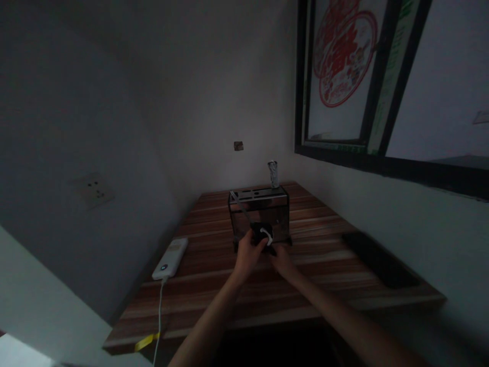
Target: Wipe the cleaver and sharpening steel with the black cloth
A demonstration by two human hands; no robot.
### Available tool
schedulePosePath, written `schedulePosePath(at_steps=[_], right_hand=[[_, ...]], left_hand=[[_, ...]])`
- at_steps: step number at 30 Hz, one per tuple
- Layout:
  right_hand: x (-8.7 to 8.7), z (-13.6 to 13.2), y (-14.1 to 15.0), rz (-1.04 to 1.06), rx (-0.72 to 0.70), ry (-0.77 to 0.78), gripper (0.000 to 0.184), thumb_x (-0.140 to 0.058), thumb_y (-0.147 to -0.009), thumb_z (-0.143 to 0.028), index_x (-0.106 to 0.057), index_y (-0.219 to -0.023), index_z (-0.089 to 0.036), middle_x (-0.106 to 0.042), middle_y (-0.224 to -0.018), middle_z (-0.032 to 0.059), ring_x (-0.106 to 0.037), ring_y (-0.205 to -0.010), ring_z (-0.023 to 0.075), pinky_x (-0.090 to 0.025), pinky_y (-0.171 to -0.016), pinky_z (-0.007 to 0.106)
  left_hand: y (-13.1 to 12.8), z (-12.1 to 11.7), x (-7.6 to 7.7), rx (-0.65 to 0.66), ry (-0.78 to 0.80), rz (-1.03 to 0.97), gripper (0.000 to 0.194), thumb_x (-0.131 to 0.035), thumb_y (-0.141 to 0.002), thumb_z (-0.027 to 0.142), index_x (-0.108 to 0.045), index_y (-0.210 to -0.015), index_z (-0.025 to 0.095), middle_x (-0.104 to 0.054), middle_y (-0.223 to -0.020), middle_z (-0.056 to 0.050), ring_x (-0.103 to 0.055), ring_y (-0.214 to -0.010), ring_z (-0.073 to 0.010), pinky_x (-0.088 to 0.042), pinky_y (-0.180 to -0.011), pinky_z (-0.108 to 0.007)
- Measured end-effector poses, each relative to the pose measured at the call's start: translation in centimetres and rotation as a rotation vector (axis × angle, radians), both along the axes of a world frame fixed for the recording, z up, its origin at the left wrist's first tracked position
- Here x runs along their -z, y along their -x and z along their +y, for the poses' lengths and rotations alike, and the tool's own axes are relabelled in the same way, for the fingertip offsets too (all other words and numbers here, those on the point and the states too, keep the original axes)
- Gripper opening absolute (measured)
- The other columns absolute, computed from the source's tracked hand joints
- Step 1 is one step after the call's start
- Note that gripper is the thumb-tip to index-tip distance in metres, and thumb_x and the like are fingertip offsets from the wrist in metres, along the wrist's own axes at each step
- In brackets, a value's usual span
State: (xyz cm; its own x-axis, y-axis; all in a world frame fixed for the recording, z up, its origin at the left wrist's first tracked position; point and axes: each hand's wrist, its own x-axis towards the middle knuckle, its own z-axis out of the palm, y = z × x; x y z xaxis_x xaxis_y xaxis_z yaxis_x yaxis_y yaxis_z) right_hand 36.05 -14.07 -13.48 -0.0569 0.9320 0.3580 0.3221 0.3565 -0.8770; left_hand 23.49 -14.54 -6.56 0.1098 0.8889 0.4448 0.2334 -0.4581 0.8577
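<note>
Right hand [281,259] was at the black thing's [258,230] lower corner, couldn't tell if gripping, while the left hand [246,248] pinched its side, just in front of the see-through box [241,220]. Looked light, maybe kinda soft, so I'd have held opposite edges, gently.

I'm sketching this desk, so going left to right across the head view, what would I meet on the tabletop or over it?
White device with a cable → left hand → right hand → dark flat slab. The see-through box spans behind both hands, so I left it out.
</note>
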Motion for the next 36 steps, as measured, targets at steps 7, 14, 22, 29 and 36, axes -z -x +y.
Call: schedulePosePath(at_steps=[7, 14, 22, 29, 36], right_hand=[[0.0, 0.0, -0.1, -0.021, 0.016, -0.002, 0.017, -0.048, -0.067, -0.014, -0.065, -0.070, -0.014, -0.065, -0.066, 0.0039, -0.058, -0.064, 0.0193, -0.043, -0.060, 0.028], [0.1, -0.2, -0.2, -0.023, -0.006, 0.002, 0.018, -0.048, -0.069, -0.017, -0.065, -0.070, -0.013, -0.065, -0.065, 0.0041, -0.058, -0.062, 0.0200, -0.043, -0.056, 0.028], [0.2, -0.1, 0.1, -0.010, -0.063, -0.007, 0.022, -0.050, -0.070, -0.017, -0.068, -0.081, -0.013, -0.067, -0.072, 0.0036, -0.060, -0.068, 0.0211, -0.046, -0.060, 0.029], [0.1, -0.2, 0.4, 0.035, -0.114, -0.014, 0.023, -0.054, -0.075, -0.033, -0.068, -0.085, -0.016, -0.069, -0.082, 0.0055, -0.063, -0.079, 0.0234, -0.046, -0.074, 0.036], [-0.1, -0.5, 0.5, -0.016, -0.075, 0.012, 0.028, -0.057, -0.074, -0.040, -0.068, -0.081, -0.015, -0.068, -0.075, 0.0041, -0.061, -0.071, 0.0203, -0.045, -0.065, 0.029]], left_hand=[[0.2, 0.6, 1.6, 0.016, -0.038, 0.004, 0.032, -0.060, -0.073, 0.024, -0.054, -0.103, 0.014, -0.064, -0.098, -0.010, -0.060, -0.090, -0.0192, -0.045, -0.078, -0.029], [0.2, 0.0, 1.0, -0.007, -0.048, 0.029, 0.030, -0.060, -0.073, 0.024, -0.055, -0.100, 0.015, -0.066, -0.095, -0.009, -0.060, -0.087, -0.0194, -0.045, -0.077, -0.029], [1.0, -0.4, 0.1, -0.039, -0.003, -0.011, 0.025, -0.061, -0.072, 0.027, -0.059, -0.093, 0.014, -0.066, -0.088, -0.008, -0.061, -0.082, -0.0193, -0.046, -0.073, -0.028], [2.5, -0.1, -1.5, -0.055, -0.025, -0.137, 0.029, -0.062, -0.071, 0.029, -0.059, -0.094, 0.013, -0.066, -0.090, -0.008, -0.061, -0.083, -0.0193, -0.046, -0.072, -0.027], [4.6, 1.0, -4.0, -0.107, -0.068, -0.254, 0.029, -0.063, -0.069, 0.031, -0.060, -0.092, 0.013, -0.067, -0.090, -0.006, -0.062, -0.084, -0.0199, -0.046, -0.074, -0.027]])
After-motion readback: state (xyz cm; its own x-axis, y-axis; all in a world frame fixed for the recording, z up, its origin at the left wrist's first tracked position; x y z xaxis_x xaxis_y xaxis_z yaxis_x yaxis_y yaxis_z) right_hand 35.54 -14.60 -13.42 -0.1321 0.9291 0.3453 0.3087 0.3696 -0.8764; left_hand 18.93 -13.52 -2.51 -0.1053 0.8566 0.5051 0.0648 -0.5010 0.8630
